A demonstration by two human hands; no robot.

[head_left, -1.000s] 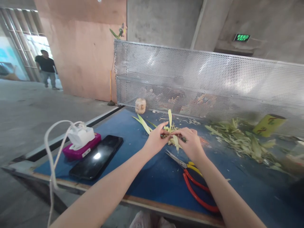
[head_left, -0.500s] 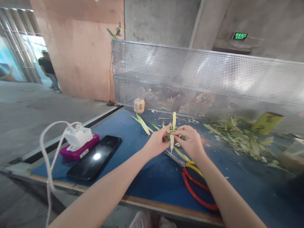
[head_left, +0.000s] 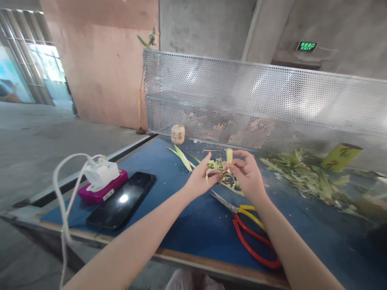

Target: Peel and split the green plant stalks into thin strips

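Over the middle of the blue table point(head_left: 187, 229), both my hands work on a small woven piece of pale green leaf strips point(head_left: 219, 166). My left hand point(head_left: 201, 178) pinches its near side with thumb and fingers closed. On the far side, my right hand point(head_left: 248, 174) grips one strip between thumb and fingers, its tip bent upward. Loose strip ends hang below the piece toward the table. Red-and-yellow-handled scissors point(head_left: 248, 233) lie on the table just below my right wrist.
A black phone point(head_left: 122, 200) and a pink box point(head_left: 101, 189) with a white charger point(head_left: 101, 174) and cable lie at the left. Loose leaves point(head_left: 182, 157), a leaf scrap pile point(head_left: 308, 179), a yellow-green cup point(head_left: 341, 158) and a small jar point(head_left: 178, 134) stand before a perforated metal screen point(head_left: 256, 100).
My right hand has pulled a strip up and to the right; the hanging strip now curls under the piece. A person at the far left doorway has walked out of view.
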